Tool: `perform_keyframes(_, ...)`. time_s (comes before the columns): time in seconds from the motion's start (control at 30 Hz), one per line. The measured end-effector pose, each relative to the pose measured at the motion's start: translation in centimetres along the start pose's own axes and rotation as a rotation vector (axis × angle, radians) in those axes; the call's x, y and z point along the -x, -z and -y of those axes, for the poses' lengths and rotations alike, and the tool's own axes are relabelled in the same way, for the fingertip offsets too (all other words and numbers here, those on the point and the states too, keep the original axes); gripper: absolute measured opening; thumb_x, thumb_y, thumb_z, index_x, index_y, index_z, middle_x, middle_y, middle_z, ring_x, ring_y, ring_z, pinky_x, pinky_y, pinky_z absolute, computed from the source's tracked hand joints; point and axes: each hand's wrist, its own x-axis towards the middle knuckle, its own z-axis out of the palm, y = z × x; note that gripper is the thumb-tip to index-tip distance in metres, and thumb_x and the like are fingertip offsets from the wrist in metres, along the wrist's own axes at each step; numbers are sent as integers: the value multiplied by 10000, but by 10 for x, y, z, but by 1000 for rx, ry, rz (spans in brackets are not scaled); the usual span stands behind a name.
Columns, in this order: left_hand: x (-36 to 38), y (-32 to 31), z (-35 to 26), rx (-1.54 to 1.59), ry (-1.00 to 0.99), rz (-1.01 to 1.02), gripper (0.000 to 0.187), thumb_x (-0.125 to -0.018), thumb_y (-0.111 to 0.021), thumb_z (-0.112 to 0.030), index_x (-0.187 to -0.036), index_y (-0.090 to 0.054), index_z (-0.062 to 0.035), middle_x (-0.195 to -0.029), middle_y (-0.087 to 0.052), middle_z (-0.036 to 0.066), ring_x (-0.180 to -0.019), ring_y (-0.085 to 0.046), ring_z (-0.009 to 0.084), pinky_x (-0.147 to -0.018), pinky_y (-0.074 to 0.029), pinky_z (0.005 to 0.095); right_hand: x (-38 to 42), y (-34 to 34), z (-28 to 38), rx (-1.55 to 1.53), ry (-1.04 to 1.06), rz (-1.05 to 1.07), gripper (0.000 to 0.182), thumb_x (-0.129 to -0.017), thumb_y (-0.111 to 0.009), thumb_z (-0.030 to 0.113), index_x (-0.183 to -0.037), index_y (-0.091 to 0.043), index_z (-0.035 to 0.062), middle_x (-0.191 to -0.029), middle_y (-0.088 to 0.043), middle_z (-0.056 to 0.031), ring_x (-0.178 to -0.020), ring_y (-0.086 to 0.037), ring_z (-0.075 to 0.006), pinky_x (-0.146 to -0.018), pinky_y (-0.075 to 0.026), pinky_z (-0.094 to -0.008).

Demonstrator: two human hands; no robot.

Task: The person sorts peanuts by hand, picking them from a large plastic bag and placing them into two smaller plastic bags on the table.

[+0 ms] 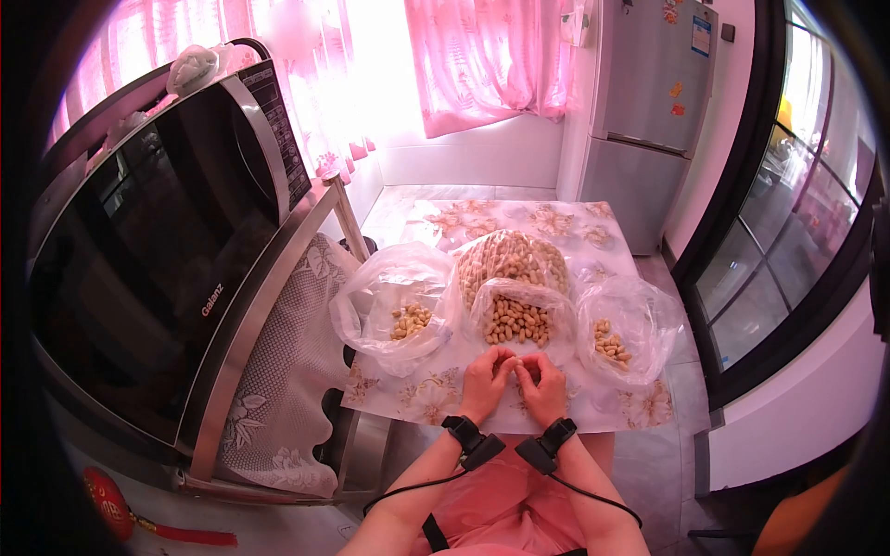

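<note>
My left hand (486, 384) and my right hand (542, 385) meet over the near part of the table, fingertips pinched together. Between them is a small pale piece that looks like a peanut, mostly covered by the fingers. Just beyond them lies a large clear plastic bag (478, 320) full of unshelled peanuts (517, 321), its mouth open toward me. An open plastic bag (357, 315) on the left holds a small pile of peanuts (410, 322). Another open bag (649, 320) on the right has a few peanuts (611, 344) in it.
A floral cloth (431, 397) covers the small table. To the left, a black microwave (158, 250) stands on a metal rack (278, 320) draped with lace (278, 408). A grey fridge (640, 176) is at the back right, near a dark-framed glass door (779, 241).
</note>
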Motion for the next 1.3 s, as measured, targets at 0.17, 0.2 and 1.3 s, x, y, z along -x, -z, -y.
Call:
perform_keyframes(0.17, 0, 2, -4, -23, -6, 14, 131, -937, -676, -130, -990, -664, -11, -846, -716, 99, -742, -689, 197, -682, -531, 319, 0, 0, -2, 5, -16, 5, 171, -911, -718, 131, -1009, -628, 23, -842, -712, -108, -719, -708, -213, -658, -551, -334)
perform_keyframes(0.2, 0, 1, -3, -34, -14, 14, 127, -933, -677, -125, -986, -665, -10, -847, -716, 103, -746, -692, 202, -685, -532, 320, 0, 0, -2, 14, -10, 2, 176, -906, -722, 128, -1007, -624, 22, -841, -712, -105, -719, -707, -211, -657, -550, -332)
perform_keyframes(1.3, 0, 0, -2, -13, -17, 23, 119, -911, -690, -121, -943, -662, -10, -811, -700, 114, -723, -679, 226, -672, -526, 341, 0, 1, 0, 52, 9, 12, 157, -870, -725, 95, -996, -659, 30, -840, -705, -100, -697, -691, -203, -652, -543, -328)
